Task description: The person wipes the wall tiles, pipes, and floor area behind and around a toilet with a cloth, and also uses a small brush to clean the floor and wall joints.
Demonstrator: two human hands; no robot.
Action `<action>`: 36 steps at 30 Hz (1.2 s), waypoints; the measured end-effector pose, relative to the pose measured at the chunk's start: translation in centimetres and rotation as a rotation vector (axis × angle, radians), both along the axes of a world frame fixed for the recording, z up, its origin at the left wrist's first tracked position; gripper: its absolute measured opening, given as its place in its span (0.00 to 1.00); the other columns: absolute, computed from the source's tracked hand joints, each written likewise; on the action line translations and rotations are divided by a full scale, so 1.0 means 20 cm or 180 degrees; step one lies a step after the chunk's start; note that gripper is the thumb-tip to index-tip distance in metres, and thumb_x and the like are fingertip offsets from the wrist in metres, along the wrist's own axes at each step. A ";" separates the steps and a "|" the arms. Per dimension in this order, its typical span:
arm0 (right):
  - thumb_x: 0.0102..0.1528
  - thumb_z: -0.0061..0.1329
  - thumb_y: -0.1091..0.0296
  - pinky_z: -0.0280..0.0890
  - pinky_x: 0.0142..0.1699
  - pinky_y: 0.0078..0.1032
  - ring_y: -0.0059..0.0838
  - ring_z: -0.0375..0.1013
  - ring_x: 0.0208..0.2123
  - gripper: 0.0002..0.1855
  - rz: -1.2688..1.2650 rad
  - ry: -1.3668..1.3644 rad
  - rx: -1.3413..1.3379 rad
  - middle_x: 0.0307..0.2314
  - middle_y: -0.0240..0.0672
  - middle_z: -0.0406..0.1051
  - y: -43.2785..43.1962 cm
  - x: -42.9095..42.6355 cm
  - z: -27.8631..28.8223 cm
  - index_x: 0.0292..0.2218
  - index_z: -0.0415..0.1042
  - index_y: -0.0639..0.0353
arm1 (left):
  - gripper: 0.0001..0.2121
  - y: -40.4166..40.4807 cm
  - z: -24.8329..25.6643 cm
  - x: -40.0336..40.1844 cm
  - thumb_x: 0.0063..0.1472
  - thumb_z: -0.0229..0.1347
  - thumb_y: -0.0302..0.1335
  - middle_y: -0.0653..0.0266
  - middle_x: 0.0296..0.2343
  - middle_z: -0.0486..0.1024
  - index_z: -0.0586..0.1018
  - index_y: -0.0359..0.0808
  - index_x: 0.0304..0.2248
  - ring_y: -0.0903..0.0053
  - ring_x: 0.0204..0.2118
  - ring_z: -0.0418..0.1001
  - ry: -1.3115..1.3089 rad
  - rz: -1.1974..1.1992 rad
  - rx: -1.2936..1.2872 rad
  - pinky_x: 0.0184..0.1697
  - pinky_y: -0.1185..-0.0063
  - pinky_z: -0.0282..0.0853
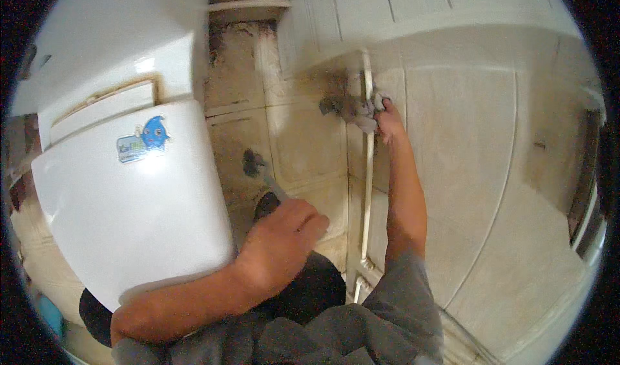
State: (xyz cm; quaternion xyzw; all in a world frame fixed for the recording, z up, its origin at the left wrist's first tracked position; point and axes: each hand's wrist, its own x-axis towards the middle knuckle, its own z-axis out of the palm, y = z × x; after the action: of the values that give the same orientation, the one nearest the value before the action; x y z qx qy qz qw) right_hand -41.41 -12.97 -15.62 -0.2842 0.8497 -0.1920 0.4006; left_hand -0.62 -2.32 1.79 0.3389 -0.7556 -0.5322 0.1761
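Observation:
My left hand (289, 232) is closed around the grey handle of a small brush (253, 163). Its dark bristled head is pointed at the dingy tiles, and some blur covers it. My right hand (389, 122) reaches forward along the wall and grips a crumpled grey cloth (367, 118). That cloth is pressed around a thin cream-coloured pipe (369, 171), which runs along the tiled wall. Part of the cloth is blurred, so its far end is hard to make out.
Close on my left is a white, round-cornered panel (145, 210) with a blue water-drop sticker (154, 135). Stained tiles (242, 132) fill the narrow gap ahead. Pale wall panels (460, 161) rise on the right. A second pipe (249, 5) crosses at the far end.

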 end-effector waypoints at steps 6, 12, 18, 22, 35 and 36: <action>0.60 0.41 0.79 0.71 0.31 0.30 0.33 0.71 0.31 0.22 -0.0962 -0.1454 -0.0643 0.39 0.39 0.70 -0.17 -0.16 -0.09 0.56 0.60 0.64 | 0.12 0.06 -0.04 0.00 0.55 0.54 0.22 0.52 0.39 0.74 0.76 0.36 0.40 0.55 0.45 0.72 0.0097 0.0064 0.0006 0.51 0.66 0.70; 0.56 0.42 0.81 0.69 0.31 0.26 0.27 0.68 0.31 0.29 -0.0288 -0.0673 -0.0858 0.41 0.36 0.69 -0.17 -0.08 -0.05 0.58 0.60 0.57 | 0.11 0.05 -0.06 -0.03 0.53 0.53 0.22 0.55 0.35 0.72 0.75 0.35 0.38 0.59 0.40 0.72 0.0275 0.0192 -0.0377 0.43 0.68 0.72; 0.54 0.45 0.79 0.68 0.34 0.28 0.29 0.68 0.36 0.26 -0.0254 -0.0546 -0.0585 0.40 0.36 0.69 -0.24 0.00 -0.01 0.54 0.63 0.55 | 0.11 0.05 -0.03 -0.03 0.54 0.53 0.22 0.55 0.34 0.72 0.75 0.34 0.38 0.58 0.41 0.72 0.0277 0.0186 -0.0236 0.44 0.68 0.72; 0.53 0.47 0.77 0.69 0.36 0.32 0.33 0.70 0.35 0.19 -0.0106 -0.0319 -0.0737 0.37 0.38 0.72 -0.37 -0.06 -0.12 0.48 0.67 0.60 | 0.11 0.04 -0.03 -0.07 0.54 0.52 0.22 0.55 0.34 0.72 0.75 0.34 0.39 0.57 0.41 0.72 0.0319 -0.0004 -0.0178 0.44 0.68 0.72; 0.55 0.41 0.78 0.70 0.29 0.30 0.30 0.73 0.31 0.29 0.0098 -0.0229 -0.0690 0.40 0.37 0.72 -0.17 -0.06 0.03 0.58 0.60 0.58 | 0.11 0.04 0.00 -0.05 0.56 0.53 0.21 0.55 0.38 0.74 0.76 0.36 0.40 0.57 0.44 0.72 0.0148 0.0019 -0.0338 0.48 0.66 0.72; 0.54 0.40 0.79 0.68 0.27 0.29 0.29 0.71 0.28 0.28 0.0163 -0.0123 -0.0831 0.39 0.37 0.72 -0.19 -0.04 0.01 0.57 0.61 0.60 | 0.11 0.04 0.00 -0.04 0.55 0.53 0.21 0.55 0.37 0.74 0.76 0.36 0.40 0.57 0.43 0.73 0.0125 -0.0021 -0.0348 0.47 0.66 0.72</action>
State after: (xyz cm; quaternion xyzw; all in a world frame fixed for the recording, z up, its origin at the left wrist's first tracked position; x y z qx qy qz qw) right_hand -42.19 -16.72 -15.33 -0.3517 0.8020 -0.2961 0.3813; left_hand -1.47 -1.43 1.75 0.3157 -0.7811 -0.4972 0.2073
